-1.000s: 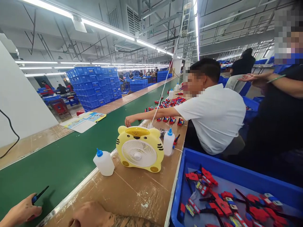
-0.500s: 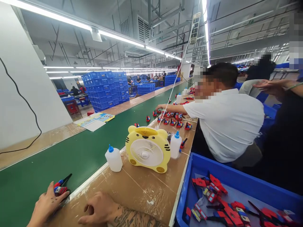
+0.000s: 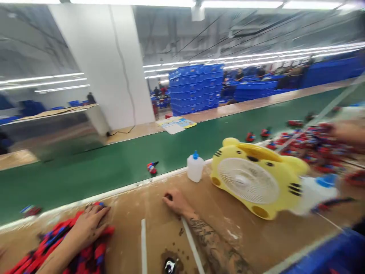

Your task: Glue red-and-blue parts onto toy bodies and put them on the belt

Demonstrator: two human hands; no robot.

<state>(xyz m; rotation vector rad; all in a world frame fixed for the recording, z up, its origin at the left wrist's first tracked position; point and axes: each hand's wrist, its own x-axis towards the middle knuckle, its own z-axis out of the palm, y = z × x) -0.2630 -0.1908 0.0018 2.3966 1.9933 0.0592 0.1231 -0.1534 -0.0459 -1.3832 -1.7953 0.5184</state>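
My left hand (image 3: 89, 224) lies over a pile of red and blue toy pieces (image 3: 58, 232) at the lower left, its fingers stretched out across them. Blur hides whether any single piece is between the fingers. On the brown tabletop near the middle, my right hand (image 3: 177, 201) rests with curled fingers and nothing visible in them. A small red and blue toy with a black tip (image 3: 152, 167) lies alone on the green conveyor belt (image 3: 119, 167), beyond both hands. A white bottle with a blue cap (image 3: 195, 168) stands just past my right hand.
A yellow animal-faced fan (image 3: 256, 179) stands to the right, before a second white bottle (image 3: 316, 194). Many toys (image 3: 316, 146) lie further right near another person's arm (image 3: 348, 131). A blue bin (image 3: 336, 253) fills the lower right corner. Stacked blue crates (image 3: 196, 89) stand beyond the belt.
The view has swung left. My left hand has let go of the toy on the belt and moved back to the pile. My right hand stays curled on the tabletop.
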